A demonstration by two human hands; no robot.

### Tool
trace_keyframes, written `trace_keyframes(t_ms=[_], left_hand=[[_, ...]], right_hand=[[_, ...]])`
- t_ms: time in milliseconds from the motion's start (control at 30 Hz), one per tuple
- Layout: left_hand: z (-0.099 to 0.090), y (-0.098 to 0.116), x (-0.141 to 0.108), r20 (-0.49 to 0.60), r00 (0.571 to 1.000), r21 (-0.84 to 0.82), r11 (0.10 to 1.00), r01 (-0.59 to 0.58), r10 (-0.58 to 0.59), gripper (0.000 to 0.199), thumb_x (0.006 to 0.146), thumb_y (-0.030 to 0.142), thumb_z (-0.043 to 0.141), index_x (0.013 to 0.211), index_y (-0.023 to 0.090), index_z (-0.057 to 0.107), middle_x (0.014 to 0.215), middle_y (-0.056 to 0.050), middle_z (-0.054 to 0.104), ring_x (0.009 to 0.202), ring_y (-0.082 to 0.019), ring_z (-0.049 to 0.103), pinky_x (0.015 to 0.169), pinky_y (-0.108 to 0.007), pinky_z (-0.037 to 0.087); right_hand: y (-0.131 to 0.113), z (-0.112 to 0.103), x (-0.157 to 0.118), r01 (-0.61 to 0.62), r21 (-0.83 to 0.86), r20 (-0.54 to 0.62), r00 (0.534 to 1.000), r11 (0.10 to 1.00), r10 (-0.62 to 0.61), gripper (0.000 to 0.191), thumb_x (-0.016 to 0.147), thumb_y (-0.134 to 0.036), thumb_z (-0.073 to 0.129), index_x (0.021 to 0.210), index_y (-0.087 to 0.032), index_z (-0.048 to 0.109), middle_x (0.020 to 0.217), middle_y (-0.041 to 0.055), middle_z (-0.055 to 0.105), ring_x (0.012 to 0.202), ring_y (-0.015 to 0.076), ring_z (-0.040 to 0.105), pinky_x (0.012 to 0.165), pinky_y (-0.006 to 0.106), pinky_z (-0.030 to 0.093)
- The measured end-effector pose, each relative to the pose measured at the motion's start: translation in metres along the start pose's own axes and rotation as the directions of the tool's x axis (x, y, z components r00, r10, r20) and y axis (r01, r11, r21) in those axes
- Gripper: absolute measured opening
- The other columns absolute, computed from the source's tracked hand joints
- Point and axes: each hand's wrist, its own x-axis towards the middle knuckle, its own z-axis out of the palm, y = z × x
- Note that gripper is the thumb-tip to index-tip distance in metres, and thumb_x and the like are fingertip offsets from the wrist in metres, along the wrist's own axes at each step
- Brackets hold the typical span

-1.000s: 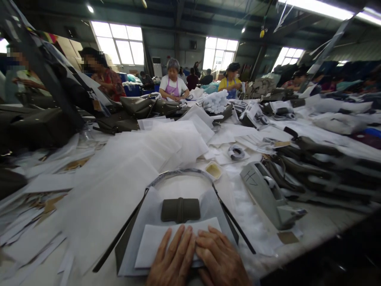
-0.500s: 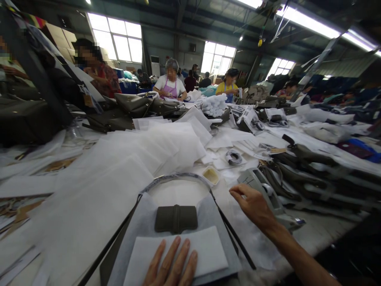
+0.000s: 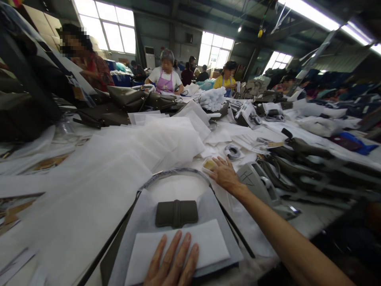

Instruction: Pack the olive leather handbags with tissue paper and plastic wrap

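My left hand lies flat, fingers spread, on a folded white foam sheet. The sheet rests on a handbag lying on the table, its front covered with pale tissue paper. A dark olive flap tab shows above the foam, and the wrapped handle arches beyond it. My right hand is stretched out over a small white dish with something yellowish in it, fingers extended at its rim. Whether the fingertips touch the contents I cannot tell.
A grey tape dispenser stands right of my right arm. A wrapped ring-shaped coil lies behind the dish. White foam sheets fan out on the left; dark olive bags are stacked on the right. Several people work across the table.
My right hand has moved forward and left from beside the tape dispenser to the dish, its fingers going from pinched together to extended. My left hand stays on the foam sheet.
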Motion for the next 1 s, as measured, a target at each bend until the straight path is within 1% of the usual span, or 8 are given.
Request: trace_keyframes(t_ms=[133, 267, 433, 500, 600, 700, 800, 1000], left_hand=[[-0.018, -0.003, 0.005, 0.204, 0.979, -0.081, 0.997, -0.002, 0.018, 0.040, 0.103, 0.022, 0.032, 0.124, 0.020, 0.066, 0.131, -0.006, 0.065, 0.137, -0.025, 0.046, 0.123, -0.048, 0.022], [-0.027, -0.005, 0.006, 0.281, 0.960, -0.141, 0.989, 0.031, 0.010, 0.041, 0.104, 0.026, 0.032, 0.132, 0.018, 0.061, 0.137, -0.008, 0.060, 0.139, -0.025, 0.043, 0.124, -0.046, 0.018], [-0.029, -0.006, 0.009, 0.323, 0.946, -0.147, 0.989, 0.013, 0.035, 0.043, 0.102, 0.023, 0.034, 0.140, 0.018, 0.054, 0.142, -0.008, 0.056, 0.140, -0.026, 0.042, 0.124, -0.046, 0.019], [-0.032, -0.006, 0.011, 0.344, 0.938, -0.154, 0.988, 0.016, 0.039, 0.045, 0.101, 0.022, 0.036, 0.143, 0.018, 0.051, 0.143, -0.008, 0.055, 0.141, -0.026, 0.041, 0.123, -0.046, 0.019], [-0.034, -0.007, 0.014, 0.376, 0.926, -0.173, 0.984, 0.031, 0.037, 0.046, 0.101, 0.022, 0.036, 0.145, 0.017, 0.047, 0.145, -0.009, 0.053, 0.142, -0.027, 0.039, 0.123, -0.046, 0.019], [-0.035, -0.009, 0.014, 0.406, 0.911, -0.178, 0.984, 0.000, 0.073, 0.049, 0.100, 0.019, 0.037, 0.148, 0.017, 0.043, 0.147, -0.009, 0.051, 0.143, -0.027, 0.038, 0.123, -0.046, 0.019], [-0.034, -0.012, 0.013, 0.426, 0.899, -0.169, 0.985, -0.035, 0.105, 0.051, 0.099, 0.018, 0.040, 0.150, 0.017, 0.039, 0.148, -0.011, 0.049, 0.143, -0.027, 0.037, 0.123, -0.047, 0.020], [-0.033, -0.011, 0.013, 0.440, 0.893, -0.162, 0.986, -0.028, 0.097, 0.055, 0.098, 0.016, 0.043, 0.152, 0.020, 0.035, 0.148, -0.010, 0.049, 0.143, -0.027, 0.037, 0.122, -0.047, 0.023]], right_hand=[[0.012, -0.035, -0.028, -0.020, 0.078, -0.058, 0.998, 0.997, 0.025, 0.027, 0.083, -0.024, 0.070, 0.109, -0.020, 0.073, 0.140, 0.0134, 0.058, 0.134, 0.0300, 0.048, 0.116, 0.050, 0.025], [0.023, -0.070, -0.072, -0.066, 0.179, -0.132, 0.987, 0.982, 0.090, 0.011, 0.088, -0.028, 0.064, 0.088, -0.022, 0.073, 0.106, 0.0053, 0.074, 0.100, 0.0206, 0.067, 0.093, 0.032, 0.048], [0.033, -0.093, -0.117, -0.214, 0.297, -0.174, 0.946, 0.930, 0.273, 0.019, 0.083, -0.039, 0.065, 0.075, -0.022, 0.067, 0.077, 0.0013, 0.070, 0.072, 0.0187, 0.065, 0.069, 0.030, 0.047], [0.038, -0.099, -0.136, -0.319, 0.390, -0.101, 0.917, 0.864, 0.385, 0.025, 0.079, -0.045, 0.067, 0.072, -0.021, 0.066, 0.071, 0.0006, 0.067, 0.066, 0.0175, 0.060, 0.064, 0.029, 0.043], [0.053, -0.108, -0.179, -0.456, 0.576, 0.205, 0.884, 0.678, 0.420, 0.032, 0.073, -0.050, 0.071, 0.071, -0.019, 0.065, 0.067, -0.0001, 0.064, 0.064, 0.0159, 0.057, 0.061, 0.027, 0.042], [0.079, -0.112, -0.245, -0.612, 0.694, 0.488, 0.788, 0.380, 0.376, 0.034, 0.069, -0.048, 0.077, 0.071, -0.018, 0.061, 0.068, 0.0013, 0.066, 0.063, 0.0152, 0.058, 0.061, 0.026, 0.043], [0.107, -0.102, -0.322, -0.739, 0.655, 0.651, 0.658, 0.158, 0.379, 0.036, 0.072, -0.050, 0.078, 0.074, -0.017, 0.063, 0.075, 0.0060, 0.070, 0.068, 0.0161, 0.062, 0.066, 0.028, 0.047], [0.124, -0.034, -0.430, -0.894, 0.429, 0.804, 0.312, -0.131, 0.506, 0.039, 0.064, -0.050, 0.084, 0.073, -0.015, 0.069, 0.081, 0.0121, 0.072, 0.080, 0.0244, 0.069, 0.072, 0.032, 0.052]])
